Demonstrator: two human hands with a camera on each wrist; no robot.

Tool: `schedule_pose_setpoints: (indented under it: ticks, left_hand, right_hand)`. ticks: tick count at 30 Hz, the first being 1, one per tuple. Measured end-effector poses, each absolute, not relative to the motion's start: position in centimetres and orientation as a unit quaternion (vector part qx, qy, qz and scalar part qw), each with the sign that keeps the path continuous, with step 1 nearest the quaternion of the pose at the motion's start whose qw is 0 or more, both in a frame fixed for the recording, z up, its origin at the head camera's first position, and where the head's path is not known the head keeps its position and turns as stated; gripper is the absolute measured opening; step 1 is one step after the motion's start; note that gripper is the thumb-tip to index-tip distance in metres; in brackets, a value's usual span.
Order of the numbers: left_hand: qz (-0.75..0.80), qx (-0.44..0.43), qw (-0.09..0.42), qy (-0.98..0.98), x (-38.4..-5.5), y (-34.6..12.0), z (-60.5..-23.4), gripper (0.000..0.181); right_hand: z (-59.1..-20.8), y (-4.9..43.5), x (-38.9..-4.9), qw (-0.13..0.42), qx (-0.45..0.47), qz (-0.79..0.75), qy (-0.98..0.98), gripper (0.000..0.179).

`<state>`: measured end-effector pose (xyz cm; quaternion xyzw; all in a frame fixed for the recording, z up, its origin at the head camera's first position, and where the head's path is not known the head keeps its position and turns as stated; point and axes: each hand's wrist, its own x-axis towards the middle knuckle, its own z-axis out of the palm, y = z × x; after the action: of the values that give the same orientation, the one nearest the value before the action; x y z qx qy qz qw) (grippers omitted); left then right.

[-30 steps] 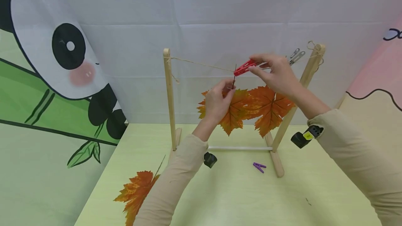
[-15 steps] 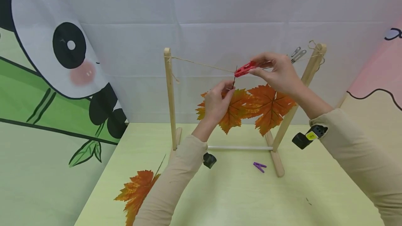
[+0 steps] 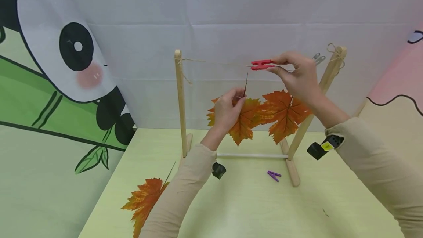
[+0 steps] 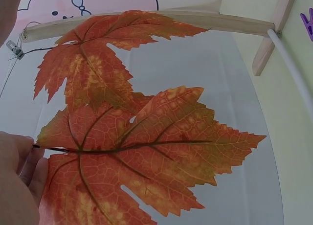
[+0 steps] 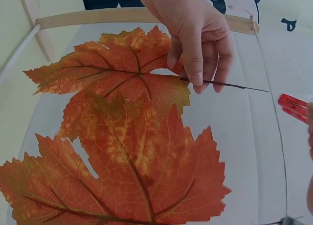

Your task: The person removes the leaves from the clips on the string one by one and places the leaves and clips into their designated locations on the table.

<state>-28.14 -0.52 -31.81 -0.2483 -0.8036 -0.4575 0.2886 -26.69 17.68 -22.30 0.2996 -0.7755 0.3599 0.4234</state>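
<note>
My left hand (image 3: pixel 228 109) pinches the dark stem (image 3: pixel 246 85) of an orange maple leaf (image 3: pixel 243 122), the stem's thin end pointing up just below the string (image 3: pixel 218 62). In my right hand (image 3: pixel 299 78) a red clothespin (image 3: pixel 261 64) is pinched between thumb and fingers, lying level with its tip right at the string. A second orange maple leaf (image 3: pixel 285 115) hangs to the right, its stem in a metal clip (image 4: pixel 14 50) on the string. The two leaves overlap in both wrist views.
The string runs between two wooden posts (image 3: pixel 180 102) joined low down by a white rod (image 3: pixel 251 155). On the table (image 3: pixel 251 208) lie a purple clothespin (image 3: pixel 274 175) and a third maple leaf (image 3: pixel 145 201), partly behind the left sleeve. A pale cloth backdrop (image 3: pixel 231 3) stands behind.
The red clothespin has come off the stem, moving slightly up and right and turning from tilted to level. The stem's end has dropped below the string, still in the left hand.
</note>
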Motion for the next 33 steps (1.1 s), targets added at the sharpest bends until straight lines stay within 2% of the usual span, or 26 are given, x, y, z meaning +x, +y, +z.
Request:
schedule_pose_setpoints:
  ticks: [3, 6, 22, 29, 33]
  left_hand:
    - [-0.458, -0.247, 0.287, -0.804, -28.1, -0.8, -32.0, 0.018]
    - [-0.461, -0.244, 0.282, -0.805, -28.1, -1.1, -32.2, 0.017]
    - [-0.455, -0.232, 0.256, -0.821, -28.1, -3.7, -34.0, 0.019]
    - [-0.455, -0.222, 0.24, -0.828, -28.1, -5.3, -34.6, 0.017]
    - [-0.456, -0.214, 0.225, -0.835, -28.0, -5.9, -35.1, 0.017]
  right_hand:
    - [-22.3, 17.1, -26.5, 0.487, 0.298, 0.359, -0.738, 0.02]
    - [-22.3, 16.8, -26.4, 0.507, 0.304, 0.364, -0.72, 0.026]
    - [-24.5, 16.7, -25.3, 0.528, 0.345, 0.368, -0.683, 0.038]
    - [-25.7, 17.3, -24.9, 0.516, 0.349, 0.367, -0.691, 0.04]
    - [-26.7, 17.6, -24.5, 0.508, 0.351, 0.363, -0.698, 0.032]
